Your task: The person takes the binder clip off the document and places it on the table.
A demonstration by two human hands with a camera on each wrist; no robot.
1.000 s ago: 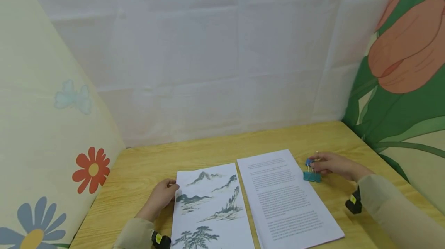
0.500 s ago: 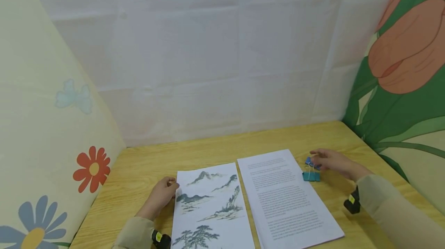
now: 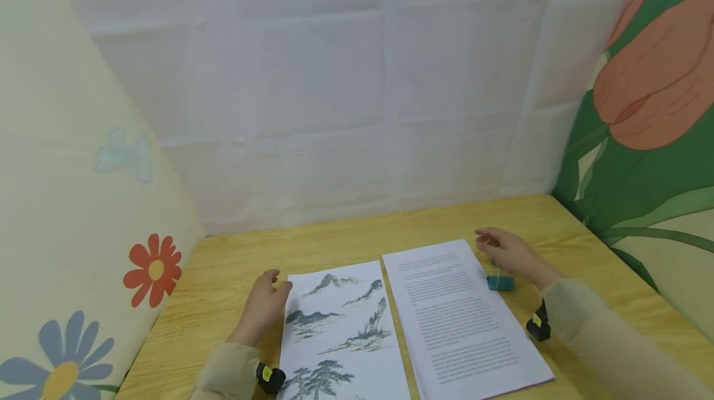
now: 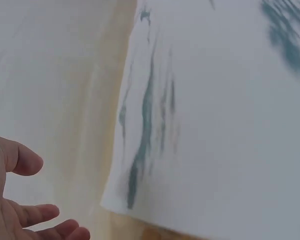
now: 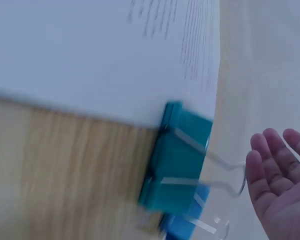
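My left hand (image 3: 262,306) is beside the upper left corner of a sheet printed with ink-style mountains and pines (image 3: 340,325). In the left wrist view its fingers (image 4: 37,214) are relaxed and apart from the paper. My right hand (image 3: 509,256) hovers past the upper right edge of a stack of text pages (image 3: 468,325), fingers loosely bent, holding nothing. Below it, a teal binder clip (image 3: 501,283) lies against that stack's edge. The right wrist view shows a smaller blue binder clip (image 5: 187,225) next to the teal one, its wire handles raised.
A wood-grain table (image 3: 312,240) carries the papers, which lie side by side with a narrow gap. White cloth (image 3: 346,90) hangs behind it. Flower-printed panels (image 3: 61,220) stand on both sides.
My right hand has come off the blue clip and moved left and up, toward the text pages' top corner. My left hand has risen slightly, lifting from the sheet's edge.
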